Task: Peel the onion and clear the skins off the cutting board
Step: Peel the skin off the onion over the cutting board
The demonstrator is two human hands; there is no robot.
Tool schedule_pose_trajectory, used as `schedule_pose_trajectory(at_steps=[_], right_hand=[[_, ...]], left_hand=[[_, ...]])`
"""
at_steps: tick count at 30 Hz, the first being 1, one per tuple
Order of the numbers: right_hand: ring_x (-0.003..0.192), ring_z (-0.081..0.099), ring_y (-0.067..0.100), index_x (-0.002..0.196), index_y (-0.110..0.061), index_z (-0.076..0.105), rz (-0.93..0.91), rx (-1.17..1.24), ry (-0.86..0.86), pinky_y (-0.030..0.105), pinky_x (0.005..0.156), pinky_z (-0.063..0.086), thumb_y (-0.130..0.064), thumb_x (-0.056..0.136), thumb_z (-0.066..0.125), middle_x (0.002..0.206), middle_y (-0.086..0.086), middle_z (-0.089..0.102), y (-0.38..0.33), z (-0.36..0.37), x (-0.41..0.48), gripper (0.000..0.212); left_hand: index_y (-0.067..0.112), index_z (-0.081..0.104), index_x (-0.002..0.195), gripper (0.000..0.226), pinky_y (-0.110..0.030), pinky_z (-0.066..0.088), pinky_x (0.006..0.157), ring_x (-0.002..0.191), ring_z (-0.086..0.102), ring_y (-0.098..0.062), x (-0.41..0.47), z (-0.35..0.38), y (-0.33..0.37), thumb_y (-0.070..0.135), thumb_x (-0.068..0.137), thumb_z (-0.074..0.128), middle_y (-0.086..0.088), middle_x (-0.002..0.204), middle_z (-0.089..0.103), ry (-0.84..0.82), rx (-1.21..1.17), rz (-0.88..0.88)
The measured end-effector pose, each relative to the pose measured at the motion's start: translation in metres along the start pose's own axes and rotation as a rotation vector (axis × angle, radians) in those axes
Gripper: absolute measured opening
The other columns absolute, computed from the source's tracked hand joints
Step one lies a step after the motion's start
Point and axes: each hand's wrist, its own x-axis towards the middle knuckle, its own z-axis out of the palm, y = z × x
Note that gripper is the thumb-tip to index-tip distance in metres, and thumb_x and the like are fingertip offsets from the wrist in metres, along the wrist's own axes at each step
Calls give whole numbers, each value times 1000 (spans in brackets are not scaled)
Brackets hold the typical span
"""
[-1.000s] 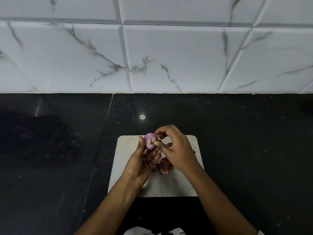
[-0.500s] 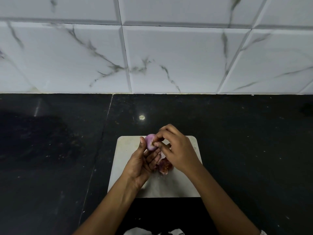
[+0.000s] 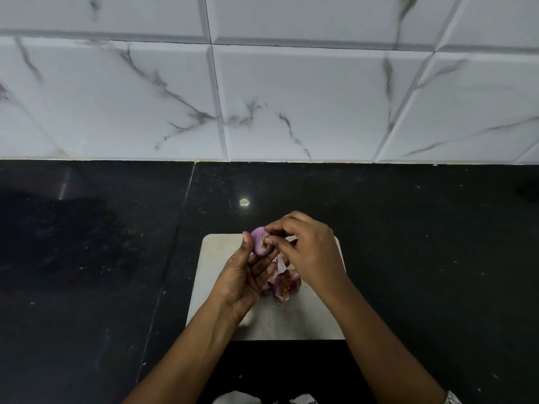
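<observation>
A: What lies here?
B: One black counter [image 3: 87, 258], bearing one pale cutting board [image 3: 217, 249].
A: Hands?
B: Two, both above the board.
A: Skins?
B: One reddish heap of skins [image 3: 283, 282] at the board's middle.
A: The onion?
B: One purple onion [image 3: 259, 243], above the board's far edge. The left hand [image 3: 242, 281] grips it between thumb and fingers, and the right hand [image 3: 309, 252] pinches its root end.

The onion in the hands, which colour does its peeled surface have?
Pale purple-pink, with a small brownish root spot. The onion shows best in the head view, the only one.
</observation>
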Motion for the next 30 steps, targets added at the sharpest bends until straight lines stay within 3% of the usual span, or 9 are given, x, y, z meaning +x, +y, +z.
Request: schedule_pose_trajectory(at_steps=[3, 8, 11, 14, 17, 20, 24, 27, 30], right_hand=[[72, 62, 8, 85, -12, 70, 19, -32, 22, 28, 64, 55, -14, 79, 72, 84, -2, 66, -2, 1, -1, 6], [69, 59, 12, 81, -14, 62, -43, -153, -38, 24, 56, 48, -18, 79, 68, 82, 0, 60, -6, 6, -4, 8], [73, 57, 11, 79, -13, 60, 32, -35, -31, 29, 59, 52, -14, 77, 67, 82, -2, 58, -6, 5, -8, 8], [79, 59, 6, 84, -14, 63, 68, 22, 38, 26, 64, 54, -14, 79, 69, 87, -4, 60, -4, 1, -10, 7], [77, 61, 9, 95, -13, 68, -24, -71, 65, 24, 62, 54, -20, 85, 61, 91, -1, 62, -5, 2, -12, 14], [70, 61, 10, 93, -13, 71, -140, -154, 34, 25, 59, 53, -24, 87, 56, 85, 0, 66, -5, 6, -20, 19], [78, 63, 4, 97, -16, 71, 51, 129, 124, 22, 64, 55, -20, 84, 65, 89, -6, 66, -6, -3, -27, 15], [86, 62, 0, 102, -19, 69, 197, 222, 126, 15, 66, 53, -14, 83, 66, 93, -15, 62, -3, -15, -20, 20], [94, 57, -5, 115, -27, 62, 205, 210, -74, 10, 71, 50, -19, 83, 66, 98, -22, 57, 0, -22, -10, 33]], left_hand=[[4, 66, 92, 47, -19, 57, 56, 66, 72, -11, -1, 1, 0, 43, 68, 56, -8, 75, 74, 0, 12, 17], [3, 64, 108, 58, -22, 58, 63, 71, 71, -13, 0, -2, 2, 46, 70, 57, -11, 86, 72, 0, 58, 56], [1, 62, 112, 62, -22, 57, 62, 73, 71, -14, -1, -2, 2, 46, 70, 57, -11, 88, 71, -6, 66, 76], [2, 62, 112, 63, -21, 57, 62, 75, 72, -13, -2, 0, 0, 45, 66, 60, -10, 88, 72, -4, 30, 60], [4, 63, 114, 69, -24, 58, 65, 79, 71, -15, -1, 0, -2, 47, 59, 67, -12, 95, 70, 10, 2, 34], [9, 65, 110, 67, -27, 57, 65, 83, 69, -17, -1, 0, -3, 48, 58, 75, -10, 98, 69, -14, 6, 82], [23, 66, 108, 39, -29, 57, 72, 90, 68, -15, -1, -3, 2, 19, 69, 67, 1, 97, 73, -33, 201, 307], [28, 66, 113, 51, -36, 56, 84, 100, 67, -22, -3, -7, 6, 11, 65, 72, -3, 107, 72, -77, 403, 385], [25, 59, 123, 64, -39, 52, 93, 110, 63, -22, -4, -9, 7, 15, 62, 77, -6, 119, 66, -62, 612, 451]])
